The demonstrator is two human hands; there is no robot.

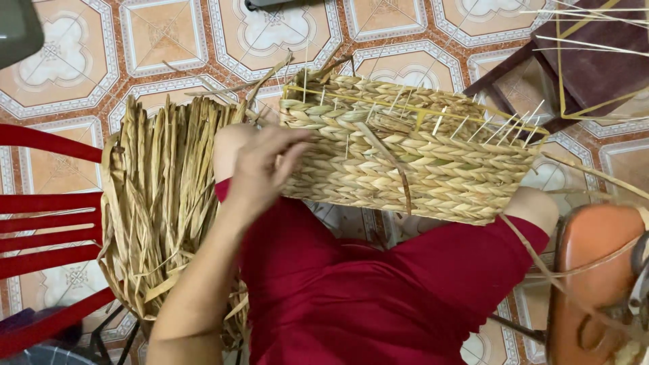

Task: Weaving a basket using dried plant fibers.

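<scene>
Red chair (40, 223) far out from your left hand, then a bundle of dried straw strips (162, 203) just beside that forearm. Your left hand (265, 165) sits fingers loosely spread on the near end of the woven basket (412, 159), which rests across your red-clad lap. Right hand hidden, can't tell its state. Orange stool (595, 270) beyond the basket's far end.

**Straw gold against red and terracotta**

The woven basket (412, 159) is pale tan, plaited in braided rows, with yellow frame wires. The dried strips (162, 203) at centre left are golden brown. Shorts (378, 290) are deep red; the chair (40, 236) at left bright red. Floor tiles (162, 34) show orange-and-cream ornamental octagons.
</scene>
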